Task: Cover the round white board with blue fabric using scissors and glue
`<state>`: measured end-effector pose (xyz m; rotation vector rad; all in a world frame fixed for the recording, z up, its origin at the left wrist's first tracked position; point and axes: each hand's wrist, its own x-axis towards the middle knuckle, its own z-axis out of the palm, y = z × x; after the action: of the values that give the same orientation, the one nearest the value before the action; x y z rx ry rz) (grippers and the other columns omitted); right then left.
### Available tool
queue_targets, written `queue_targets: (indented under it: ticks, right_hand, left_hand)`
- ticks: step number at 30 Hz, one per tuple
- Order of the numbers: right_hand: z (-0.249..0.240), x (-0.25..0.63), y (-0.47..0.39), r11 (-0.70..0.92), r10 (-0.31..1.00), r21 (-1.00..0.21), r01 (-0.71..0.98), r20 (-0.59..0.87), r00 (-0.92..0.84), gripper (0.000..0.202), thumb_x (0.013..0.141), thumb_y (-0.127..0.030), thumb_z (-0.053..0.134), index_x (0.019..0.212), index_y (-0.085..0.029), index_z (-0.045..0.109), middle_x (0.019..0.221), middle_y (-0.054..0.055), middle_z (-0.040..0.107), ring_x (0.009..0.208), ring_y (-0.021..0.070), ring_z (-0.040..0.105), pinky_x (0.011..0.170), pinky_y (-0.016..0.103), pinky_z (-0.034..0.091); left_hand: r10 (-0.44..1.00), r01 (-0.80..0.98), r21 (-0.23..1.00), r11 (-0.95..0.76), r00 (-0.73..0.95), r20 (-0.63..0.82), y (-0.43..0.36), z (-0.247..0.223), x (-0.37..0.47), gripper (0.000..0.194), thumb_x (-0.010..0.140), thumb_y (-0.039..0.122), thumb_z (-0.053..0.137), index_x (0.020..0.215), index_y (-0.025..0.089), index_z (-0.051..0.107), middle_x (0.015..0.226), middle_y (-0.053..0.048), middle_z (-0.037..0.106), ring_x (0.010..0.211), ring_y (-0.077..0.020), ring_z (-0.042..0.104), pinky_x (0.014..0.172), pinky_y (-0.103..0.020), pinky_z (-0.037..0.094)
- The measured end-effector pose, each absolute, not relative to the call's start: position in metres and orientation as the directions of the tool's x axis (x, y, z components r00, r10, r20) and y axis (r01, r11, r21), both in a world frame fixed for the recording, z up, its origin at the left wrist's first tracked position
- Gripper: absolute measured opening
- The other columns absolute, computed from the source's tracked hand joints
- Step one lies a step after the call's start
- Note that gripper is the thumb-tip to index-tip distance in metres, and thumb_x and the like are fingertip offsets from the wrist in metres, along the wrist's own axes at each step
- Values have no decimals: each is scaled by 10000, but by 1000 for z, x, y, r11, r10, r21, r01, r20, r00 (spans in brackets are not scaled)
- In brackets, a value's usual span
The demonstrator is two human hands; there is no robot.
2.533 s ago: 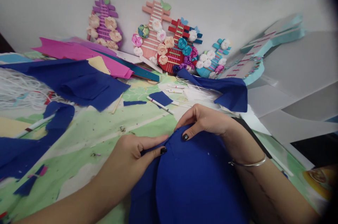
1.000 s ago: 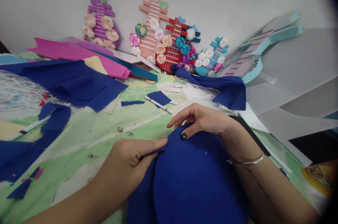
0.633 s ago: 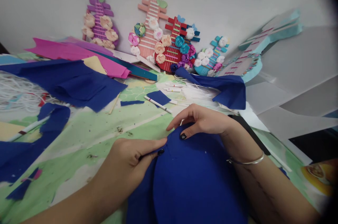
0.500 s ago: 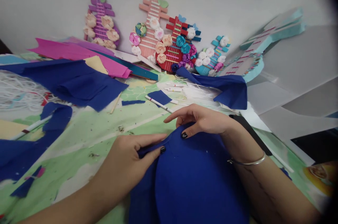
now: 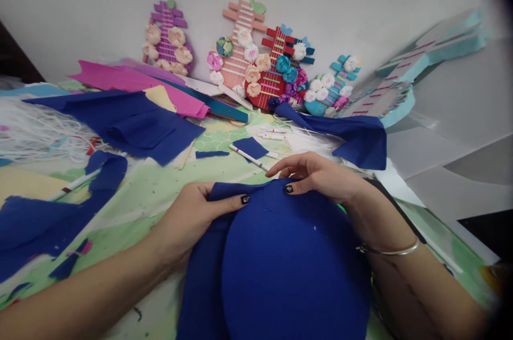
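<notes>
A large blue oval piece [image 5: 292, 265] lies in front of me, with a loose sheet of blue crepe paper [image 5: 202, 270] showing along its left side and upper edge. My left hand [image 5: 204, 211] pinches that sheet at the upper left, thumb on top and fingers hidden behind it. At the top edge of the oval, my right hand [image 5: 316, 179] grips the blue paper with its thumb in front and its fingers bent behind. A silver bracelet [image 5: 393, 250] circles my right wrist. The lower end of the oval runs out of view.
Guitar-shaped decorations with paper flowers [image 5: 240, 56] lean on the wall. Blue paper [image 5: 140, 126], pink paper [image 5: 148, 86] and white cord [image 5: 44, 131] lie left. Beyond my hands is a white marker [image 5: 248, 157]. A pale turquoise guitar shape [image 5: 401, 80] stands right.
My left hand has shifted up and left, drawing the loose blue sheet outward from the oval's edge. My right hand keeps its hold at the top. The whole view has swung slightly left.
</notes>
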<state>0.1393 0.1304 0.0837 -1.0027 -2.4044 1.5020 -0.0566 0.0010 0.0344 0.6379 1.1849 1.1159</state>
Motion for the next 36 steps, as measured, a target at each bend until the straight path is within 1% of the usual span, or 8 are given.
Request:
queue_targets:
  ticks: [6, 10, 12, 16, 22, 30, 33, 36]
  right_hand:
    - [84, 138, 127, 227, 541, -825, 518, -335, -771, 388, 669, -186, 653, 1057, -172, 651, 845, 18, 640, 745, 133, 577, 645, 236, 437]
    - [83, 132, 120, 381, 560, -779, 498, -235, -795, 399, 706, -262, 687, 1092, -178, 634, 977, 44, 637, 889, 166, 580, 758, 266, 444]
    - [82, 128, 114, 440, 571, -756, 485, -182, -800, 422, 679, -284, 727, 1078, -174, 638, 954, 46, 636, 888, 174, 581, 766, 273, 447]
    - [81, 120, 106, 421, 597, -773, 474, -157, -786, 373, 661, -234, 729, 1017, -160, 646, 811, 13, 626, 735, 139, 581, 654, 246, 441]
    - [81, 118, 105, 385, 632, -787, 481, -155, -759, 343, 630, -214, 739, 960, -159, 663, 766, 3, 606, 689, 126, 559, 605, 237, 421]
    - [81, 119, 104, 395, 660, -763, 511, -151, -736, 316, 627, -202, 737, 932, -155, 670, 751, 12, 631, 667, 131, 573, 582, 237, 419]
    - [82, 119, 103, 434, 665, -730, 527, -135, -734, 299, 630, -220, 741, 919, -167, 685, 772, 16, 646, 690, 139, 583, 608, 247, 429]
    - [83, 119, 103, 474, 652, -710, 520, -113, -749, 284, 643, -233, 737, 918, -179, 698, 800, 22, 663, 733, 153, 599, 639, 256, 442]
  left_hand:
    - [938, -241, 912, 332, -20, -347, 9, 34, -68, 193, 617, 222, 805, 786, 158, 737, 766, -50, 750, 654, -146, 688, 619, -201, 544]
    - [935, -249, 912, 326, -57, -350, 8, 36, -67, 151, 635, 202, 778, 767, 163, 716, 707, -37, 736, 601, -137, 675, 572, -202, 533]
    - [933, -241, 914, 328, -71, -353, 7, 38, -65, 149, 632, 200, 775, 760, 169, 706, 683, -28, 728, 581, -135, 667, 555, -204, 527]
    - [943, -183, 936, 300, -92, -320, 5, 41, -63, 204, 628, 246, 787, 805, 188, 705, 729, -20, 736, 616, -140, 671, 576, -211, 525]
    - [952, -110, 953, 283, -91, -294, 5, 40, -65, 206, 623, 278, 790, 798, 187, 732, 742, -32, 741, 644, -165, 674, 604, -245, 539]
    - [987, 212, 973, 93, -147, -63, 4, 45, -65, 75, 619, 252, 769, 662, 195, 745, 667, -3, 723, 621, -158, 646, 570, -211, 504]
    - [990, 274, 961, 31, -138, 8, 3, 46, -64, 75, 643, 279, 748, 672, 210, 754, 660, -1, 724, 629, -175, 655, 565, -225, 511]
    - [985, 321, 947, -4, -159, 59, 2, 43, -65, 119, 651, 281, 746, 761, 239, 768, 768, -2, 748, 739, -198, 680, 660, -252, 539]
